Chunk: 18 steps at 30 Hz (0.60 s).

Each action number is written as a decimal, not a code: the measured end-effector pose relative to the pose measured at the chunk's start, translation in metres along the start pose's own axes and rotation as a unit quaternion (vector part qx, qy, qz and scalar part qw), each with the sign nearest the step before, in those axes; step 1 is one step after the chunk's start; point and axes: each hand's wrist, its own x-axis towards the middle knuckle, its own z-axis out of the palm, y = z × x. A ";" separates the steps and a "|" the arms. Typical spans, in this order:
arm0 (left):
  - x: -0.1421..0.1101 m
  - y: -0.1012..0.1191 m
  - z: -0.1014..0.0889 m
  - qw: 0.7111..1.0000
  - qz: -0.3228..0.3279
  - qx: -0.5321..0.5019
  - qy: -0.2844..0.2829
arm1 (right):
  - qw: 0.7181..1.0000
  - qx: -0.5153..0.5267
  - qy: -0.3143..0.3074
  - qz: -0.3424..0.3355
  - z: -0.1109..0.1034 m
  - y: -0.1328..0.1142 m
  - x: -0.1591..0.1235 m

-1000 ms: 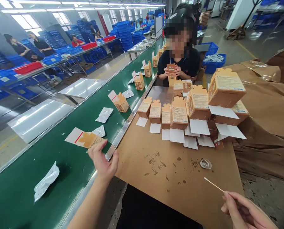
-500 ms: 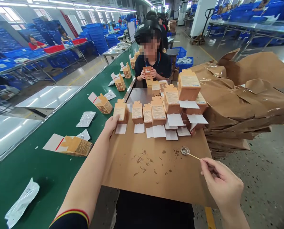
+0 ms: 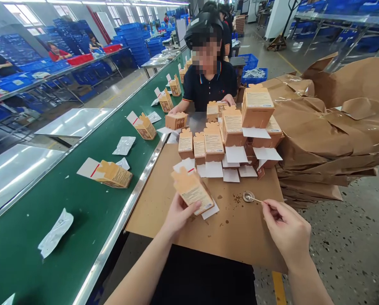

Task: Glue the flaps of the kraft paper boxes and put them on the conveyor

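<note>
My left hand (image 3: 180,214) grips a small tan cardboard box (image 3: 193,191), tilted above the cardboard-covered table (image 3: 243,241), its white flaps hanging open. My right hand (image 3: 286,224) is closed in a pinch on a thin stick, perhaps a cotton swab (image 3: 257,200). The stick's far end dips into a small round clear dish (image 3: 248,196). Dark specks lie on the cardboard beside the dish. Behind the held box stand several more tan boxes (image 3: 214,142), some stacked, with white flaps sticking out toward me.
On my left runs a green conveyor belt (image 3: 97,220) with a metal edge, carrying open boxes (image 3: 115,173) and silver pouches (image 3: 56,233). Across the table a co-worker (image 3: 210,84) touches a box (image 3: 176,121). A pile of brown paper (image 3: 329,123) stands to the right.
My left hand has drawn one box from the row toward me and tilted it. My right hand has moved slightly left. The co-worker has lowered a box to the table's belt side.
</note>
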 end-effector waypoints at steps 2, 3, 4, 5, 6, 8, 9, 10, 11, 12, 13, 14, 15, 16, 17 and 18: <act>0.012 -0.007 0.014 1.000 0.001 0.012 -0.028 | 0.998 0.048 0.002 0.027 -0.002 -0.012 -0.006; 0.017 -0.010 0.018 0.999 0.002 0.015 -0.035 | 0.996 0.078 -0.009 0.038 0.000 -0.021 -0.011; 0.022 -0.012 0.020 0.999 0.006 0.017 -0.036 | 0.993 0.107 -0.025 0.047 0.003 -0.029 -0.015; 0.026 -0.013 0.020 0.999 0.009 0.018 -0.037 | 0.989 0.133 -0.045 0.053 0.008 -0.038 -0.020; 0.028 -0.014 0.019 0.999 0.011 0.019 -0.037 | 0.985 0.151 -0.065 0.057 0.015 -0.047 -0.025; 0.030 -0.014 0.016 0.999 0.010 0.025 -0.043 | 0.978 0.172 -0.098 0.059 0.031 -0.060 -0.034; 0.030 -0.014 0.014 0.998 0.007 0.029 -0.048 | 0.976 0.176 -0.110 0.059 0.040 -0.064 -0.037; 0.030 -0.013 0.013 0.998 0.005 0.032 -0.053 | 0.975 0.178 -0.119 0.059 0.048 -0.066 -0.040; 0.029 -0.012 0.011 0.998 0.003 0.035 -0.055 | 0.974 0.178 -0.124 0.059 0.055 -0.067 -0.043; 0.029 -0.011 0.011 0.998 0.003 0.036 -0.056 | 0.974 0.177 -0.126 0.059 0.061 -0.066 -0.044; 0.030 -0.011 0.010 0.998 0.003 0.037 -0.055 | 0.975 0.176 -0.126 0.059 0.066 -0.065 -0.046; 0.030 -0.011 0.010 0.998 0.004 0.038 -0.056 | 0.975 0.174 -0.125 0.058 0.070 -0.063 -0.046; 0.030 -0.011 0.010 0.998 0.004 0.040 -0.057 | 0.975 0.173 -0.125 0.057 0.072 -0.061 -0.046; 0.030 -0.012 0.010 0.997 0.004 0.042 -0.059 | 0.976 0.172 -0.124 0.056 0.072 -0.059 -0.045; 0.030 -0.012 0.010 0.997 0.006 0.044 -0.061 | 0.976 0.172 -0.124 0.056 0.071 -0.058 -0.045; 0.029 -0.013 0.010 0.997 0.010 0.046 -0.061 | 0.976 0.171 -0.123 0.058 0.069 -0.057 -0.045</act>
